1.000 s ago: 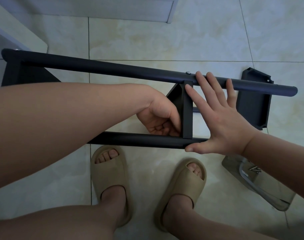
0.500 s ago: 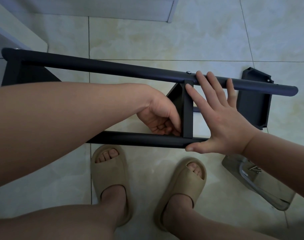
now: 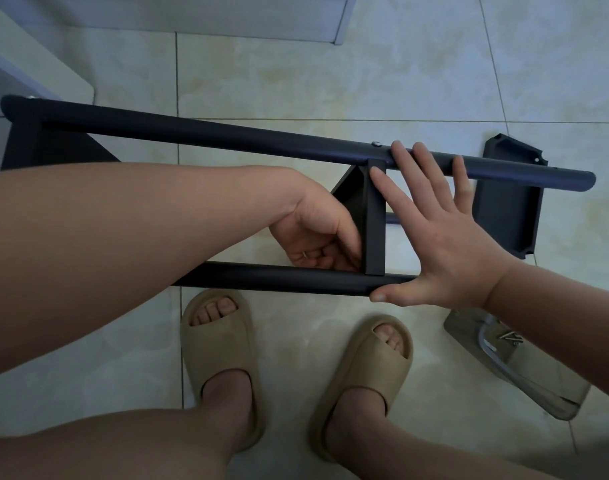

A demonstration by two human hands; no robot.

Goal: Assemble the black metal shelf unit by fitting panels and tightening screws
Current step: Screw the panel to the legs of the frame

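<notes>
The black metal shelf frame lies sideways over the tiled floor, with a far tube (image 3: 227,138) and a near tube (image 3: 282,277). A black shelf panel (image 3: 374,216) stands edge-on between the two tubes. My left hand (image 3: 317,233) reaches between the tubes, its fingers curled against the panel's left side with a small metal piece among them. My right hand (image 3: 431,230) lies flat against the panel's right side, fingers straight, fingertips on the far tube and thumb on the near tube. A screw head (image 3: 376,143) shows on the far tube above the panel.
A loose black panel (image 3: 507,206) lies on the floor at the right. A clear plastic bag with screws (image 3: 511,341) sits by my right forearm. My feet in beige slippers (image 3: 220,351) stand under the frame. White furniture (image 3: 36,57) is at the far left.
My left hand's fingers shift slightly against the panel. The frame and my right hand stay in place.
</notes>
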